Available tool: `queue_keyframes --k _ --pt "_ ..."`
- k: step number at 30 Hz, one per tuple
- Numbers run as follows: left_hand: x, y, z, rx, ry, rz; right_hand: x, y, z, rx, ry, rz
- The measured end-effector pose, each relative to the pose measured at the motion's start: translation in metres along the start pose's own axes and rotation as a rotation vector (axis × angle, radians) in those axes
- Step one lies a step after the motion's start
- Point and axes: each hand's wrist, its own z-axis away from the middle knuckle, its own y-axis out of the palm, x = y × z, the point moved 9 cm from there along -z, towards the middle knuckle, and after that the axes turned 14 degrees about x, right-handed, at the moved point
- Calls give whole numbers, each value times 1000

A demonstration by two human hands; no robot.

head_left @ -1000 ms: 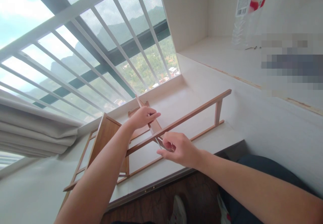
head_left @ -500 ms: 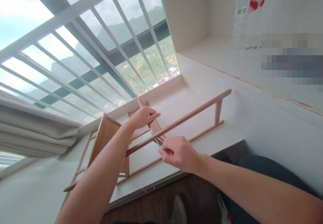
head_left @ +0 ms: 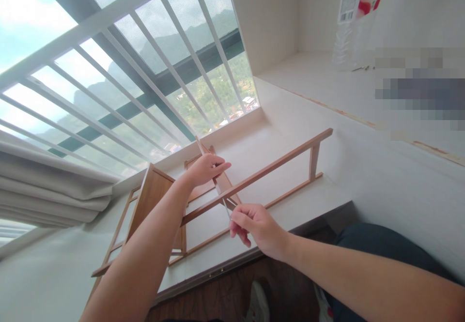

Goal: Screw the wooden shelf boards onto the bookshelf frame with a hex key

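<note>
A partly built wooden rack (head_left: 269, 168) of thin brown rails lies on the white window ledge (head_left: 254, 143). My left hand (head_left: 206, 168) grips an upright wooden board (head_left: 221, 180) in the rack's middle. My right hand (head_left: 254, 225) pinches a thin metal tool (head_left: 227, 207), its tip set against the board's lower end where a long rail crosses. A second brown panel (head_left: 152, 193) stands tilted at the rack's left end.
White window bars (head_left: 145, 70) rise behind the ledge, with a folded pale curtain (head_left: 47, 186) at left. A clear plastic bottle (head_left: 354, 22) stands on the upper shelf at right. Below the ledge are dark wooden floor (head_left: 225, 298) and my legs.
My right hand has slid down and back a little along the tool, rotating its wrist. The left hand and the rack have stayed where they were.
</note>
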Motion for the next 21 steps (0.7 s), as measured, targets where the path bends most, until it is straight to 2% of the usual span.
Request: queue_keyframes --k 6,11,14,21 --pt "0 0 -1 5 19 22 -6 10 3 3 7 -253" --pt "-4 0 0 15 7 39 -12 18 3 78 20 -409" --pt "-5 -1 0 17 23 30 -12 17 0 110 32 -362" --pt "-3 0 -1 19 32 14 -2 8 -7 95 -7 -102"
